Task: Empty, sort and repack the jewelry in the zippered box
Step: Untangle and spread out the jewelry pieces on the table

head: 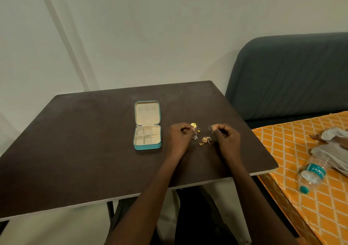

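Note:
A small teal zippered box (pixel 147 146) lies open on the dark brown table (pixel 84 141), its cream compartments showing nothing inside. To its right a little heap of gold and silver jewelry (pixel 204 140) rests on the tabletop. My left hand (pixel 178 138) is curled over the heap's left side, fingertips pinching a gold piece (pixel 194 125). My right hand (pixel 227 138) sits at the heap's right side, thumb and finger pinched on a small silvery piece (pixel 210 127) held just above the table.
A dark grey headboard (pixel 290 75) stands behind the table's right corner. An orange patterned bed cover (pixel 293 150) at the right carries a lying plastic water bottle (pixel 311 175) and crumpled grey cloth (pixel 333 146). The table's near edge (pixel 131 194) is white.

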